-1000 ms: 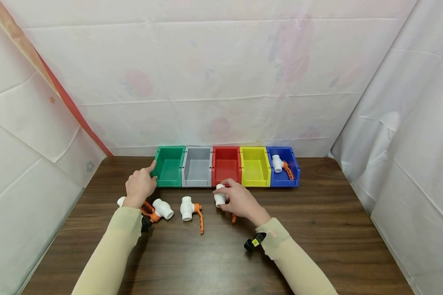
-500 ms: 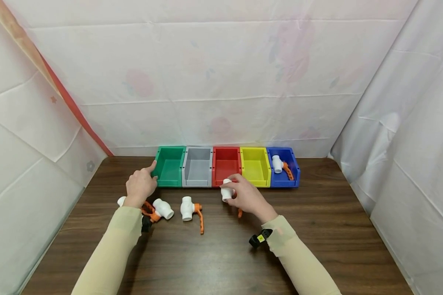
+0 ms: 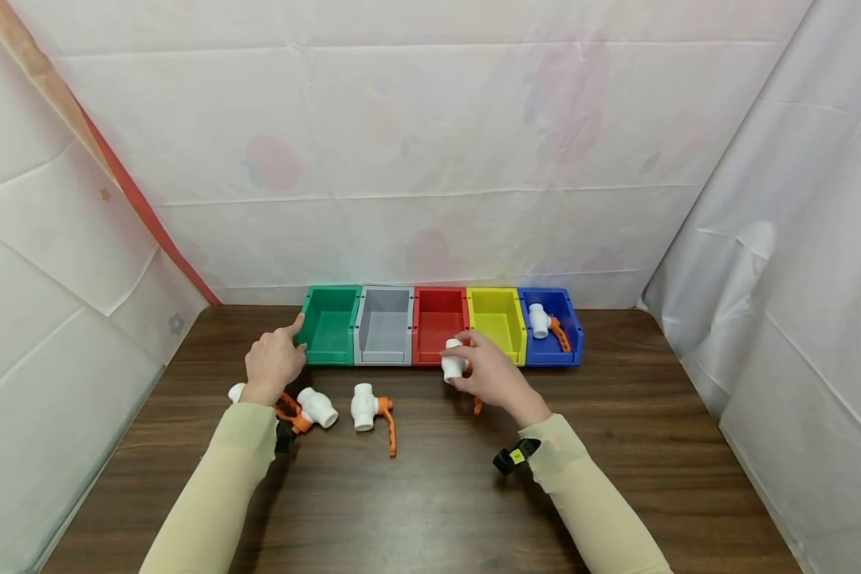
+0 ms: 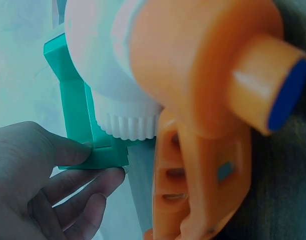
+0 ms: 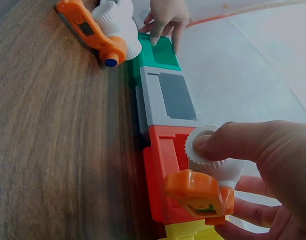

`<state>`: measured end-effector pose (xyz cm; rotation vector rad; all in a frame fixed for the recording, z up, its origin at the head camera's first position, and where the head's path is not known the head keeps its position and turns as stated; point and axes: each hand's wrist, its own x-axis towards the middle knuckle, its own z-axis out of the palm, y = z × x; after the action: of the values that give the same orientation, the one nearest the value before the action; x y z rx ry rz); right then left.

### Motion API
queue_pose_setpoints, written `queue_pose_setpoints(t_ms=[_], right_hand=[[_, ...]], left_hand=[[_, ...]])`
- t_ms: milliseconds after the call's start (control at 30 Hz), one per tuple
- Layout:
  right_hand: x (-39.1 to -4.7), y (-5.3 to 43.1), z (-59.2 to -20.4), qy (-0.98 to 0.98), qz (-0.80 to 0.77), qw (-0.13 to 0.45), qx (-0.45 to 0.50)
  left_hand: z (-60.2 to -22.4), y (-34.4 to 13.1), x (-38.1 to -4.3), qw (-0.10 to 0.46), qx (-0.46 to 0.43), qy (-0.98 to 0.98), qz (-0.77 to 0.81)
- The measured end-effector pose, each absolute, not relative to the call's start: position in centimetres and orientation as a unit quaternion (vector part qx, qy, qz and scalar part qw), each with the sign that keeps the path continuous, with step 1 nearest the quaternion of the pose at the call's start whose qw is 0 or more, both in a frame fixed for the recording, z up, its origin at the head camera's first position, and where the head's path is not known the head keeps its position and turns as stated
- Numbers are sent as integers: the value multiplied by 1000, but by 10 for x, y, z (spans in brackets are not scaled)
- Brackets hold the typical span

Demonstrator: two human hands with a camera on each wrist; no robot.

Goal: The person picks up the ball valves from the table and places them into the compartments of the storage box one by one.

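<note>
In the head view my left hand [image 3: 275,363] is at the left side of the green bin [image 3: 330,358], and the left wrist view shows its thumb and fingers pinching the bin's edge. My right hand [image 3: 498,373] holds a white ball valve [image 3: 452,366] with an orange lever, in front of the red bin [image 3: 423,359]. Seen from the right wrist, the thumb presses into the valve's open end, and the orange lever [image 5: 193,187] points away from the palm. Another ball valve [image 3: 363,407] lies on the table between the hands. Beside my left wrist lies one more valve [image 3: 318,407].
The grey bin [image 3: 383,358], the yellow bin [image 3: 496,356] and the blue bin [image 3: 575,339] complete the row along the back. Inside the blue one lies a ball valve [image 3: 539,320]. A white valve end [image 3: 235,392] peeks out behind the left wrist. Curtains enclose the table [image 3: 430,510].
My right hand has moved right and toward the bins with the ball valve, from before the red bin's left part to its right part. The left hand stays put.
</note>
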<state>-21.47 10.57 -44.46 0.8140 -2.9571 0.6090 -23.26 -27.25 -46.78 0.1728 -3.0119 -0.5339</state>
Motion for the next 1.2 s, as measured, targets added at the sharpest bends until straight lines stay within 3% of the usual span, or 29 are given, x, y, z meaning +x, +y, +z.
queue_pose_setpoints(t_ms=[400, 1200], right_hand=[[-221, 115, -433, -952, 203, 0, 231], [-250, 139, -404, -944, 230, 39, 233]], left_hand=[[-468, -272, -232, 47, 53, -982, -178], [-467, -277, -230, 47, 54, -981, -177]])
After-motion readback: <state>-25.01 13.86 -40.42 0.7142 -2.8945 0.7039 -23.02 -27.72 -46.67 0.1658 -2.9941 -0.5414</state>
